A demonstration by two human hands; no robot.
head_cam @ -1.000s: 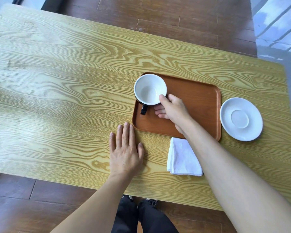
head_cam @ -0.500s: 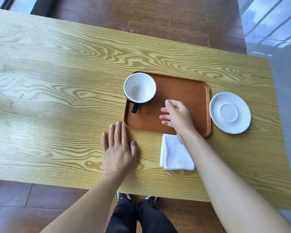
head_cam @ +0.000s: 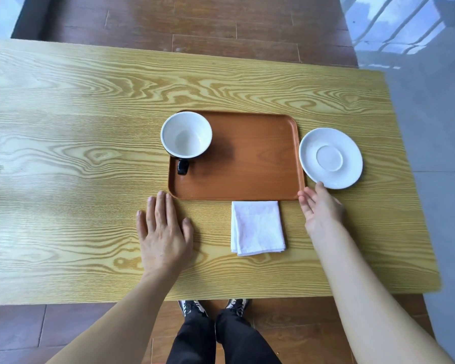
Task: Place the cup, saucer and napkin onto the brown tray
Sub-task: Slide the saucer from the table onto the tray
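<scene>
A cup [head_cam: 186, 135], white inside with a black outside and handle, stands upright in the far left corner of the brown tray [head_cam: 250, 166]. The white saucer [head_cam: 330, 158] lies on the table just right of the tray. A folded white napkin [head_cam: 257, 227] lies on the table in front of the tray's near edge. My right hand [head_cam: 321, 206] is open and empty, its fingertips at the saucer's near rim by the tray's near right corner. My left hand [head_cam: 163, 232] rests flat on the table, fingertips near the tray's near left corner.
The wooden table [head_cam: 63, 153] runs far to the left; its right edge lies a little beyond the saucer. My legs and shoes [head_cam: 213, 308] show below the table's near edge, over a dark wood floor.
My right hand let go of the cup, left it on the tray, and moved right across the tray to the saucer's near rim. The left hand stayed flat on the table.
</scene>
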